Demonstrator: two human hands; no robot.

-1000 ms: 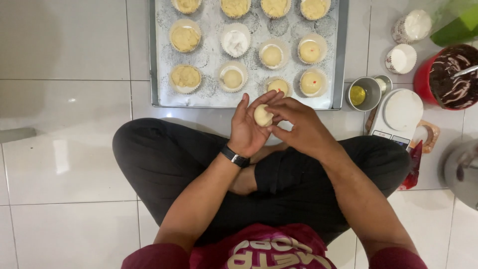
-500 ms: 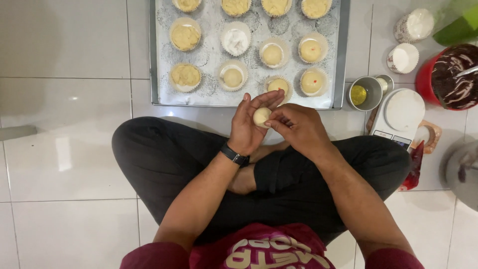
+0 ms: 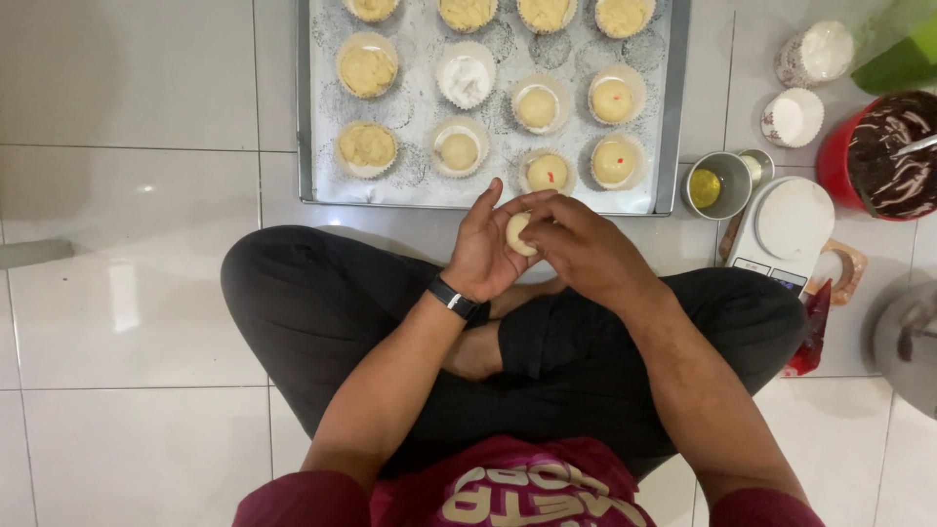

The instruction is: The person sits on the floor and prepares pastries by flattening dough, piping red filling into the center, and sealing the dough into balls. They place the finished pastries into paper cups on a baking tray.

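Dough ball (image 3: 519,234) still cupped between hands, position barely changed.

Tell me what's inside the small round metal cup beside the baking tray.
The small round metal cup holds a yellow liquid. Its depth and anything beneath its surface cannot be seen.

The pale round dough ball (image 3: 520,234) is half hidden by fingers; the top row of filled paper cups (image 3: 468,12) is cut off by the frame, as is the grey metal pot (image 3: 908,342) at right.
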